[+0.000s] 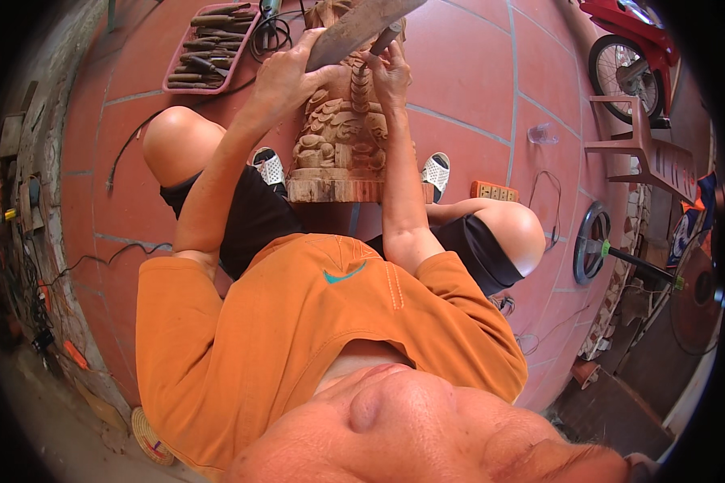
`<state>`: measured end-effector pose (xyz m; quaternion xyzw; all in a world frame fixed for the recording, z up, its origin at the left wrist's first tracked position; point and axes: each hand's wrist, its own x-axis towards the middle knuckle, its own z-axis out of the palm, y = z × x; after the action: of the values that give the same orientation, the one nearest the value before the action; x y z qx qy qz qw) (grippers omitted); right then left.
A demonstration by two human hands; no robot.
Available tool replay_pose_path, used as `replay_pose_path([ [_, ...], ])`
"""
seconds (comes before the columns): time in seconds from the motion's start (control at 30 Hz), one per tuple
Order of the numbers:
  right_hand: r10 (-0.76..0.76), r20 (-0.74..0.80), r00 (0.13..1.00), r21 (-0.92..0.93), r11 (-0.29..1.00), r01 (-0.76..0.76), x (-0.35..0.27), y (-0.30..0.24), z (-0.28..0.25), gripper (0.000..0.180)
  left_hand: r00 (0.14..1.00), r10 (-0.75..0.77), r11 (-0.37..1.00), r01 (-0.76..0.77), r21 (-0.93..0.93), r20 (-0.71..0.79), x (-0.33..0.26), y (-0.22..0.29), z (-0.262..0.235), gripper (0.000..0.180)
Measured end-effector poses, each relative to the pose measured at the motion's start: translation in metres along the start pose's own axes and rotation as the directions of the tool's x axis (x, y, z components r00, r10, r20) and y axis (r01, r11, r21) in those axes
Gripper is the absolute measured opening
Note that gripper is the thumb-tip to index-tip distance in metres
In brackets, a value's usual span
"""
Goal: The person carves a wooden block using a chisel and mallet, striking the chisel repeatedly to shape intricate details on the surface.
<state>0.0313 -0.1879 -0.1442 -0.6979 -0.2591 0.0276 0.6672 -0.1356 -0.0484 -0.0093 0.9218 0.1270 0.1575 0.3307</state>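
A carved wooden statue stands upright on its rough block base between my knees, its surface cut with scales and rounded shapes. My left hand is closed round the narrow end of a wooden mallet, which slants up and right across the top of the carving. Beside it, my right hand grips a chisel near the statue's upper right side. The mallet's far end runs out of view at the top. Where the chisel's tip meets the wood is hidden.
A pink tray of several carving tools sits at the far left, with a black cable beside it. Rightward are an orange power strip, a clear cup, a plastic chair, a fan and a red motorbike.
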Motion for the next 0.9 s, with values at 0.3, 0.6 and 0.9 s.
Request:
replay_pose_path([
  [0.3, 0.113, -0.027, 0.993, 0.342, 0.935, -0.097, 0.000, 0.015, -0.002, 0.029, 1.000, -0.001, 0.996, -0.001, -0.086, -0.023, -0.003, 0.001, -0.005, 0.067],
  [0.6, -0.057, -0.043, 0.997, 0.017, 0.998, 0.058, 0.001, 0.009, 0.007, 0.028, 1.000, 0.003, 0.995, -0.004, -0.103, -0.017, -0.003, 0.007, -0.011, 0.067],
  [0.9, -0.110, 0.021, 0.994, -0.214, 0.970, 0.112, 0.000, 0.004, 0.013, 0.025, 0.997, -0.037, 0.998, 0.033, 0.052, 0.072, -0.003, 0.002, -0.007, 0.070],
])
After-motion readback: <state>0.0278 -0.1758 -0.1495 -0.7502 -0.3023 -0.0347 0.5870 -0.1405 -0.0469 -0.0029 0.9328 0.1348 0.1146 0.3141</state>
